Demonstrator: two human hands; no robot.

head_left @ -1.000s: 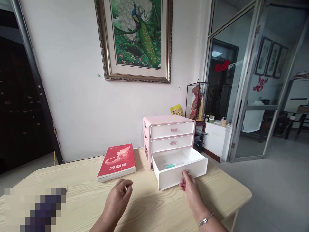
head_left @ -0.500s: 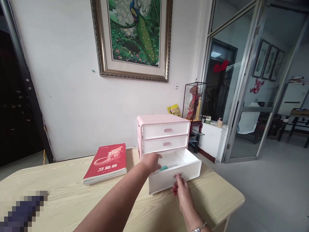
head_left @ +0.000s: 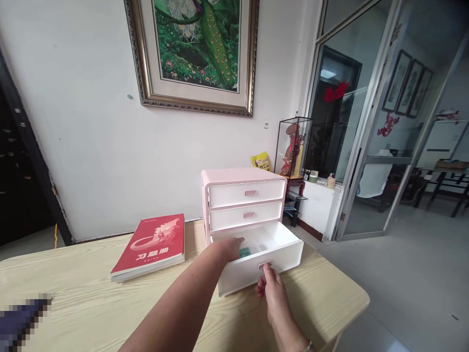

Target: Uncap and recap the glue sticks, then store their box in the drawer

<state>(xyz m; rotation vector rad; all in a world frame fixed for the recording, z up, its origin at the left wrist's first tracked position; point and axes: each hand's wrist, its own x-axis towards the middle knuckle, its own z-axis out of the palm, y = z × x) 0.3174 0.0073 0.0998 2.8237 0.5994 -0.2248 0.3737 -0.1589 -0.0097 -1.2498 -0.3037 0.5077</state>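
A pink desktop drawer cabinet stands on the wooden table, its white bottom drawer pulled out. My left hand reaches over the drawer's left side into it, thumb showing and the other fingers mostly hidden. Right by those fingers is a green piece, with something clear next to it inside the drawer; whether I grip it cannot be made out. My right hand is at the drawer front, thumb on the pink handle and the other fingers curled below.
A red-covered book lies on the table left of the cabinet. Behind the cabinet are a yellow packet and a glass case with a figurine. A framed peacock picture hangs above.
The view has shifted slightly, so the cabinet and book sit a little further left. The green piece beside my left hand looks broader and turned. My right hand stays on the handle.
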